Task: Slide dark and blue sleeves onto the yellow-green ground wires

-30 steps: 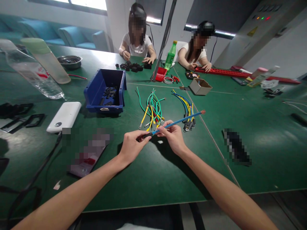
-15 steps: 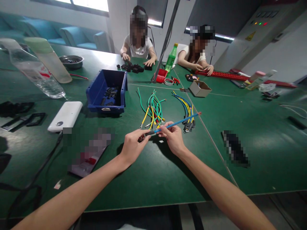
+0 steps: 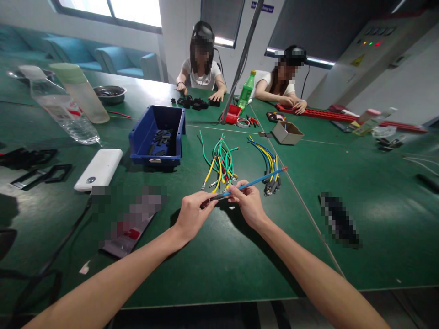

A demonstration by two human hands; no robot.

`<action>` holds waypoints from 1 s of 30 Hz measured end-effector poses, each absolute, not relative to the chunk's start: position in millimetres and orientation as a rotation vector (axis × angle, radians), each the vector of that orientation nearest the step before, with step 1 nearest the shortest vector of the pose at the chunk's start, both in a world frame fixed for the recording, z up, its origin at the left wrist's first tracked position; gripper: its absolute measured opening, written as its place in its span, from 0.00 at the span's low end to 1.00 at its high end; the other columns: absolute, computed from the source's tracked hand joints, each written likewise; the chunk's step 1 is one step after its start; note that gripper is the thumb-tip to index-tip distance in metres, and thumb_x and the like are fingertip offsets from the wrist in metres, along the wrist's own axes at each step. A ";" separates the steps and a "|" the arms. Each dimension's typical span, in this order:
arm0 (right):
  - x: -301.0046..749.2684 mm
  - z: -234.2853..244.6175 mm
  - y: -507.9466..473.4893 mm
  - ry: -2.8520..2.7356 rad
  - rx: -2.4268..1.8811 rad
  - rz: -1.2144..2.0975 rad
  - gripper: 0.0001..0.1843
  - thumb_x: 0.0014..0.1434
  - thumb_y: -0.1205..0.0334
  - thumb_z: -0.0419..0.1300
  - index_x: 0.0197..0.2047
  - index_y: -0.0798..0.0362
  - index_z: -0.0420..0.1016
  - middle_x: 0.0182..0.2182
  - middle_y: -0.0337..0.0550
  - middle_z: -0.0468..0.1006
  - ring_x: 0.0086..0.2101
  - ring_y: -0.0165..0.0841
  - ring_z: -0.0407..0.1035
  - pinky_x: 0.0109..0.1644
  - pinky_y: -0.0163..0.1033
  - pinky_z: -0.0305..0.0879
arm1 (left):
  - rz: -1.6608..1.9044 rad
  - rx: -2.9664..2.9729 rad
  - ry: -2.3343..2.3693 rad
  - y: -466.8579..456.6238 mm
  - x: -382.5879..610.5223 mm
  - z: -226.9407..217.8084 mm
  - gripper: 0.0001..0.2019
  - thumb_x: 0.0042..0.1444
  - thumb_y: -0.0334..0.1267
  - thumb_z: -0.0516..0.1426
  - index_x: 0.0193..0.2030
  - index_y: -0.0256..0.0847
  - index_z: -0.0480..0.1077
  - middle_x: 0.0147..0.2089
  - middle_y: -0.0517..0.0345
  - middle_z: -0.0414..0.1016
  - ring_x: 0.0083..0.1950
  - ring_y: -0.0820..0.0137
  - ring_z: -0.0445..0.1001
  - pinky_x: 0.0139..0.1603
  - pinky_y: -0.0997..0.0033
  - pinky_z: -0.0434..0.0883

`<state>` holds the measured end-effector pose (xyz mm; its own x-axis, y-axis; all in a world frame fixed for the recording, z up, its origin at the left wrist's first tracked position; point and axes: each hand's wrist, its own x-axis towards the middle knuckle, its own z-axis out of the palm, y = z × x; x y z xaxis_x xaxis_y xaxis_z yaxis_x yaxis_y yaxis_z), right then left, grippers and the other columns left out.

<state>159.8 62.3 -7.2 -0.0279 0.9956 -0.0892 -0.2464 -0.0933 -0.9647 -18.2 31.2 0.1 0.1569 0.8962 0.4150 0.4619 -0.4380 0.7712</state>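
A blue wire (image 3: 262,178) slants across the space between my hands, its bare copper end pointing up to the right. My right hand (image 3: 251,204) pinches it near its lower part. At that lower end, a black sleeve (image 3: 216,197) is around the wire, and my left hand (image 3: 192,215) has closed its fingertips on it; the tip is hidden by those fingers. Just beyond my hands lies a loose pile of green and yellow wires (image 3: 220,157) with metal lugs. To its right is a bundle of blue and yellow wires (image 3: 265,153) with black sleeves at the near ends.
A blue bin (image 3: 136,160) with black sleeves stands left of the wires. A white power bank (image 3: 99,170), a pouch (image 3: 132,224) and a water bottle (image 3: 65,109) are farther left. A small cardboard box (image 3: 288,135) and a phone (image 3: 339,219) lie right. Two people sit opposite.
The whole view has shifted, so the table appears slightly lower and farther right. My left fingers cover more of the wire's sleeved end; both hands keep their hold.
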 end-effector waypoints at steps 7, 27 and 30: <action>159.9 -7.4 62.2 -0.966 -1.083 1.416 0.18 0.45 0.54 0.70 0.31 0.52 0.66 0.24 0.35 0.76 0.25 0.30 0.74 0.28 0.32 0.71 | 1.210 1.968 1.261 30.7 -17.6 -1.1 0.08 0.56 0.33 0.58 0.41 0.38 0.77 0.34 0.55 0.78 0.29 0.72 0.72 0.33 0.74 0.68; 161.2 -9.3 64.6 -1.014 -1.074 1.438 0.18 0.44 0.56 0.71 0.31 0.52 0.66 0.26 0.38 0.78 0.26 0.31 0.74 0.29 0.34 0.72 | 1.204 1.892 1.299 32.4 -16.5 -2.8 0.08 0.53 0.31 0.60 0.40 0.38 0.78 0.32 0.57 0.78 0.28 0.73 0.71 0.32 0.74 0.68; 161.0 -8.5 63.8 -1.018 -1.076 1.427 0.18 0.44 0.56 0.70 0.31 0.52 0.66 0.26 0.38 0.78 0.27 0.31 0.74 0.30 0.34 0.72 | 1.193 1.800 1.309 33.5 -16.3 -5.1 0.08 0.52 0.31 0.61 0.40 0.39 0.78 0.32 0.57 0.79 0.28 0.72 0.73 0.32 0.74 0.69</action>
<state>161.0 63.8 -8.5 -0.0660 0.9933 -0.0946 -0.2336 -0.1076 -0.9664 -16.3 33.5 -5.1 0.1065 0.9441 0.3119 0.3982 -0.3280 0.8566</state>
